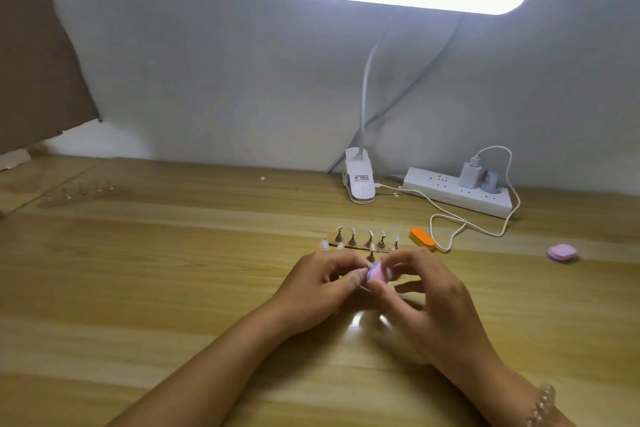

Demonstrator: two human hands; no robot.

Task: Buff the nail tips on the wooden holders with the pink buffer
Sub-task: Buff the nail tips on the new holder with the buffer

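Note:
My right hand point(429, 302) pinches the small pink buffer point(377, 272) between thumb and fingers, just above the table. My left hand point(322, 284) meets it from the left, fingertips curled at the buffer's end; what they pinch is hidden. Just beyond the hands stands a row of several small holders point(367, 239) carrying clear nail tips. One more holder point(371, 255) stands closer, right behind the buffer. A loose clear nail tip point(323, 245) lies at the row's left end.
An orange buffer block point(422, 238) lies right of the holders. A second pink pad point(562, 252) sits far right. A clip lamp base point(360, 180), power strip point(457, 191) and white cable point(450, 229) occupy the back. More holders point(83, 189) stand far left.

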